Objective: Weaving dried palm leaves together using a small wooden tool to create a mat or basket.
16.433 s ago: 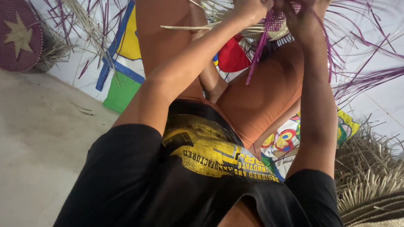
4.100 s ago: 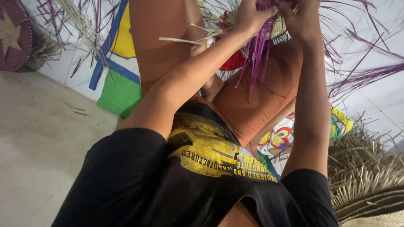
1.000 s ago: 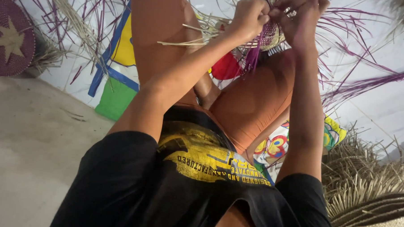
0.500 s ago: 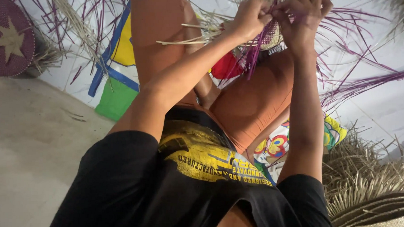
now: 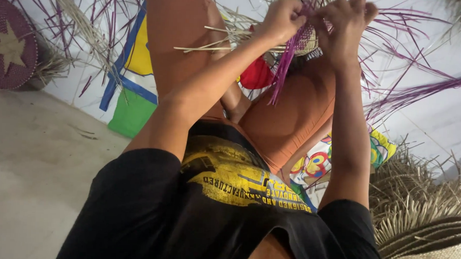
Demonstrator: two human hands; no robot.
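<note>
My left hand (image 5: 281,18) and my right hand (image 5: 346,21) are raised close together over my knees, both closed on purple straw strands (image 5: 283,70) that hang down between them. A small woven piece (image 5: 309,41) of tan and purple straw sits just under the fingers, partly hidden by them. Loose tan straws (image 5: 213,39) stick out to the left of it, and long purple strands (image 5: 421,93) fan out to the right. My legs in orange cloth (image 5: 287,116) lie below the work.
A round purple woven mat with a tan star (image 5: 9,45) leans at the far left. A bright patterned cloth (image 5: 132,85) lies under my legs. Dry palm fibre (image 5: 421,213) is heaped at the right. Grey floor (image 5: 30,163) spreads to the left.
My hands stay together on the woven piece and have shifted only slightly. The hanging purple bundle has swung a little between my hands.
</note>
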